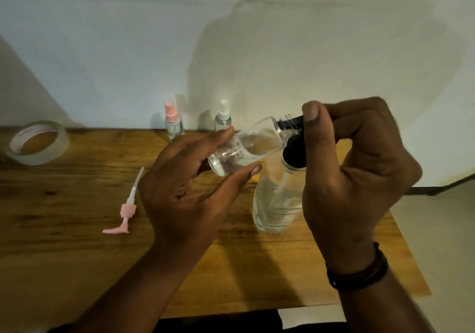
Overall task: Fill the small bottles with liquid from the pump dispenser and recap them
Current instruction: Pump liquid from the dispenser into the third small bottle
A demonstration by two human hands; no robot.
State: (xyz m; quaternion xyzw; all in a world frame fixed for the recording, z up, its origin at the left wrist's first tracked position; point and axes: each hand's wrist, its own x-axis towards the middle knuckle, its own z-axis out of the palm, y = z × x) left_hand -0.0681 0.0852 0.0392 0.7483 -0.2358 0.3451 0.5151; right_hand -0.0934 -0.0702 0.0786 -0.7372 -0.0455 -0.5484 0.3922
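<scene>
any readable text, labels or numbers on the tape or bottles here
None can be read.
Clear tape roll: pinkish print on the inner core, too blurred to read.
Large clear pump dispenser bottle: faint horizontal lines and a small red mark, illegible.
Small spray bottles: no labels visible.

No wording, brand, number or sign can be read anywhere in the head view. The roll of clear adhesive tape [38, 142] at about nine o'clock on the brown wooden table [77, 242] carries faint pinkish print on the inner face of its pale cardboard core, but the marks are too small and blurred to make out as letters. The large clear plastic dispenser bottle with a black collar [276, 199], just right of centre at about four o'clock, shows a few dark horizontal lines and small dark marks on its wall, none of them legible.
</scene>
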